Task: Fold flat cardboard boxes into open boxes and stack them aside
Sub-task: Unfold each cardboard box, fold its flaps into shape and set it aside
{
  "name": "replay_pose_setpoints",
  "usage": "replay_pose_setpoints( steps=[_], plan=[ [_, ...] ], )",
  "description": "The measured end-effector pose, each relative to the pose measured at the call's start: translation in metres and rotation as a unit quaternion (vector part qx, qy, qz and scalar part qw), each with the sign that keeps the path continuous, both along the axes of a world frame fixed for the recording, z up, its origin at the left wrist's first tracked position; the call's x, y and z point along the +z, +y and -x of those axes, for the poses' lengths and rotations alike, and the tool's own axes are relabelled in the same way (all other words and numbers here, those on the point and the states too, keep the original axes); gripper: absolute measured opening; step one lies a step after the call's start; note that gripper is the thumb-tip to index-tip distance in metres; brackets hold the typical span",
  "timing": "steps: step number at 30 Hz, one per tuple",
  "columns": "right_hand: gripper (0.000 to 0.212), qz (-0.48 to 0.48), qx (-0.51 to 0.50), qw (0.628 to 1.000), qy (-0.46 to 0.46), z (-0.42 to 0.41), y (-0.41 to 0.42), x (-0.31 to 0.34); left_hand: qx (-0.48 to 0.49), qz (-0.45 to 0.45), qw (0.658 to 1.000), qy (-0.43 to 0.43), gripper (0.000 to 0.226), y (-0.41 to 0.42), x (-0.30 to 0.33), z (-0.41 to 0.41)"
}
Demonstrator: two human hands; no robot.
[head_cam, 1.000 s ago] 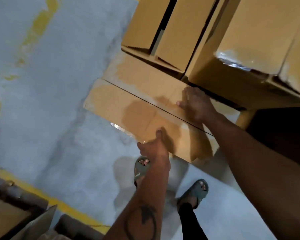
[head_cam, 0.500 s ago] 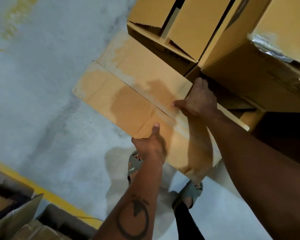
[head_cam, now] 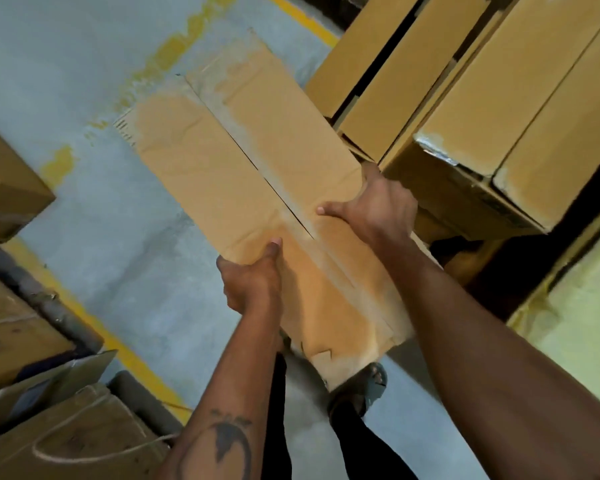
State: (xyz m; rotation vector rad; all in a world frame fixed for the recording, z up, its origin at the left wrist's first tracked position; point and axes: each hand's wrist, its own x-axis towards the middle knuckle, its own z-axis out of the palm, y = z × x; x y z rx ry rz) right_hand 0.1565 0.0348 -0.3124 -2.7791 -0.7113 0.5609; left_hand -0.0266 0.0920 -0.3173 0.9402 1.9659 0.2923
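Both hands gripping flat cardboard box [head_cam: 243, 174] held above floor: left hand [head_cam: 253, 282] on near-left edge, right hand [head_cam: 378, 209] on right edge.

Bare forearms; a dark round tattoo [head_cam: 230, 445] marks the left one. Black trousers [head_cam: 361, 445], grey-green open-toed sandal [head_cam: 373, 382].

Flat cardboard box [head_cam: 243, 174] now coming clear of stacked boxes [head_cam: 471, 109], no longer tucked under their lower edge; swinging round, long axis now pointing away over grey floor [head_cam: 94, 230] toward yellow line. Near end dropping in over person's foot [head_cam: 369, 382]. Left hand [head_cam: 252, 282] keeping thumb-on-top grip at near left edge, riding along with it. Right hand [head_cam: 374, 206] shifting from lying flat on panel to clamping right edge, thumb stretched across face beside slit.
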Motion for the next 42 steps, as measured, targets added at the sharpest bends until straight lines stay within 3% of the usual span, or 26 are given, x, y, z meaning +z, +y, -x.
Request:
replay_pose_setpoints(
  steps=[2, 6, 12, 17, 24, 31, 37, 42],
  plan=[
    [0.099, -0.006, 0.017, 0.999, -0.03, 0.004, -0.01, 0.047, -0.014, -0.015, 1.0, -0.01, 0.079, -0.01, 0.041, 0.006],
    [0.097, -0.025, 0.028, 0.996, -0.075, 0.016, -0.044, 0.132, -0.05, -0.062, 0.997, -0.015, 0.102, -0.036, 0.118, 0.023],
    [0.103, -0.113, -0.012, 0.986, -0.118, 0.034, -0.088, 0.257, -0.118, -0.184, 0.976, -0.015, 0.106, -0.066, 0.25, 0.035],
    [0.1, -0.152, -0.077, 0.969, -0.18, 0.032, -0.131, 0.358, -0.209, -0.247, 0.945, -0.043, 0.101, -0.071, 0.344, 0.02],
    [0.1, -0.218, -0.235, 0.917, -0.236, 0.029, -0.236, 0.439, -0.325, -0.363, 0.868, -0.093, 0.079, -0.125, 0.44, -0.035],
    [0.093, -0.232, -0.387, 0.847, -0.282, 0.029, -0.373, 0.473, -0.437, -0.399, 0.787, -0.172, 0.078, -0.226, 0.476, -0.112],
    [0.081, -0.239, -0.484, 0.791, -0.289, 0.005, -0.495, 0.463, -0.515, -0.349, 0.73, -0.284, 0.084, -0.354, 0.455, -0.176],
    [0.084, -0.248, -0.51, 0.776, -0.277, -0.043, -0.586, 0.436, -0.539, -0.289, 0.72, -0.327, 0.101, -0.449, 0.413, -0.236]
  ],
)
